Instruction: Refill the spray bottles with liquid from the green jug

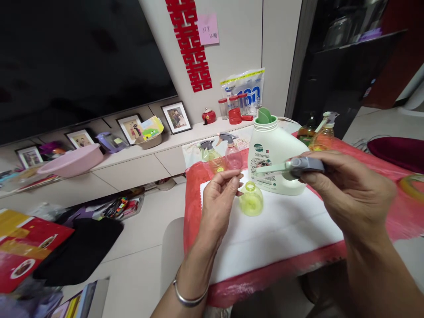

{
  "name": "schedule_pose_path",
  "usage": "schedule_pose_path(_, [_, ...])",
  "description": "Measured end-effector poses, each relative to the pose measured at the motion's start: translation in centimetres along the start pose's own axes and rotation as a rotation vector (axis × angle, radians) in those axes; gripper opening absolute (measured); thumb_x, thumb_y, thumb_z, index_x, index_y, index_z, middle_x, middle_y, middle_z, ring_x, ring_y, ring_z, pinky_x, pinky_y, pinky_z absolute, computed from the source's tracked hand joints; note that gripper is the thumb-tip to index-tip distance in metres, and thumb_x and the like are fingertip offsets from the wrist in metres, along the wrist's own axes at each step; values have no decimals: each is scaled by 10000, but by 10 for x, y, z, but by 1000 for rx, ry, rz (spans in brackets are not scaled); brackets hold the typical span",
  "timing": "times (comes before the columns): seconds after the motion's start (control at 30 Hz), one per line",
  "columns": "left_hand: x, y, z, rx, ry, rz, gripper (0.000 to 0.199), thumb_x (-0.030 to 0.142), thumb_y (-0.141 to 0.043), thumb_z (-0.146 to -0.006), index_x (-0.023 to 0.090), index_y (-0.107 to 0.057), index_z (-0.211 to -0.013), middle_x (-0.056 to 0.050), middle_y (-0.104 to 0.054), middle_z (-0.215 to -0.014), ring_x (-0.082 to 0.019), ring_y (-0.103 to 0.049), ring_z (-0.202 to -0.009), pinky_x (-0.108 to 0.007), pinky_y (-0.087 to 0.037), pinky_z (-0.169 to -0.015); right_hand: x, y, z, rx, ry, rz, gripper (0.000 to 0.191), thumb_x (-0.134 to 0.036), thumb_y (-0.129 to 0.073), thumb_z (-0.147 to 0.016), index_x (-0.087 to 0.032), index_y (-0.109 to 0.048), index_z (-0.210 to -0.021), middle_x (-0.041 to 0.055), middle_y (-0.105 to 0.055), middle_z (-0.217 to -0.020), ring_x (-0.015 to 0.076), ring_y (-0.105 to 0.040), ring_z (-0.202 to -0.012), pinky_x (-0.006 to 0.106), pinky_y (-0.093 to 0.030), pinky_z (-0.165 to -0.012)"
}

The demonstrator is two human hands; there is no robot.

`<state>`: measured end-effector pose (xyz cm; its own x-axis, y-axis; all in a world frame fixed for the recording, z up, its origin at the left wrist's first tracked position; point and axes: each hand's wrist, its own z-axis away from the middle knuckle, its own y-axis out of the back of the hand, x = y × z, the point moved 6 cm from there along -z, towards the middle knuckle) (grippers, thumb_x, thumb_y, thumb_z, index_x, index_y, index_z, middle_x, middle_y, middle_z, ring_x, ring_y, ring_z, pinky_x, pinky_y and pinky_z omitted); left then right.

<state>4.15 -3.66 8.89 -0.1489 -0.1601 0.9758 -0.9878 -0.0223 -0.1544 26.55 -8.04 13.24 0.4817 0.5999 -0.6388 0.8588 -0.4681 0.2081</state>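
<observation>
My right hand (347,190) holds a grey spray head (306,166) sideways, its pale green trigger or nozzle part pointing left in front of a large white detergent jug (278,150) with a green cap. My left hand (220,198) is raised beside a small yellow-green bottle (251,201), its thumb and index fingertip pinched together; whatever may be between them is too small to make out. The round bottle stands upright on a white cloth (274,234), its neck uncovered.
Behind stand a pink spray bottle (233,157) and a yellow-green one (215,160). More bottles (324,134) are at the back right. A red cover (238,289) lies under the cloth. Jars and frames line a long cabinet (132,163).
</observation>
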Motion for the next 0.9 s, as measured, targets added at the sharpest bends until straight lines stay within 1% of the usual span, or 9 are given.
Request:
schedule_pose_path(0.1, [-21,5,-3,32,33,-128,216,270,-680,-804,211,-716,-1008,-49,-720,-1070,-162,-640,-891,-286,-523,-773,0,-1,-1,30,58,5,238,-225,-721,-859,-279,-702,-1090,4,-670,-1017,159,-645,-902,317,-540,-815])
schedule_pose_path(0.23, [-45,7,-6,26,79,-255,271,209,-667,-785,214,-708,-1053,-63,-710,-1104,-185,-650,-928,-318,-517,-834,5,-13,-3,-15,61,25,220,-246,-705,-874,-272,-708,-1092,-1,-679,-1005,145,-651,-897,285,-548,-793])
schedule_pose_path(0.3, [-54,6,-9,8,67,-292,325,161,-673,-757,213,-698,-1077,-72,-701,-1141,-212,-648,-1020,-347,-509,-899,7,-21,-4,-55,73,39,203,-261,-688,-888,-265,-707,-1090,-4,-684,-1008,139,-650,-895,276,-545,-797])
schedule_pose_path(0.4, [-66,1,-11,-44,23,-332,400,108,-675,-739,210,-677,-1126,-77,-694,-1199,-232,-618,-1167,-387,-455,-1034,11,-37,-5,-129,104,55,200,-267,-648,-918,-250,-693,-1112,-3,-687,-1032,123,-645,-896,257,-533,-800])
schedule_pose_path(0.5, [-79,-3,-11,-76,10,-309,432,108,-677,-747,209,-659,-1167,-76,-693,-1238,-232,-609,-1216,-393,-416,-1096,19,-54,-5,-200,96,41,229,-278,-622,-932,-227,-680,-1147,12,-684,-1043,123,-644,-892,250,-524,-773])
schedule_pose_path(0.67, [-95,-6,-9,-76,14,-165,405,182,-716,-753,195,-664,-1154,-84,-701,-1235,-237,-628,-1188,-386,-438,-1077,33,-76,-1,-270,92,42,246,-254,-599,-932,-206,-683,-1158,24,-684,-1045,130,-643,-905,252,-511,-773])
schedule_pose_path(0.8, [-102,-7,-9,-56,1,-88,393,232,-726,-764,196,-678,-1152,-86,-706,-1237,-236,-629,-1189,-393,-435,-1083,38,-87,4,-323,124,54,259,-229,-589,-928,-193,-685,-1166,28,-685,-1023,125,-637,-895,250,-505,-768])
schedule_pose_path(0.9, [-104,-7,-7,-42,-24,-70,390,256,-719,-780,196,-682,-1164,-86,-700,-1258,-237,-621,-1208,-392,-429,-1094,43,-90,5,-337,100,43,275,-245,-581,-928,-195,-683,-1179,35,-688,-1036,131,-640,-892,263,-513,-784])
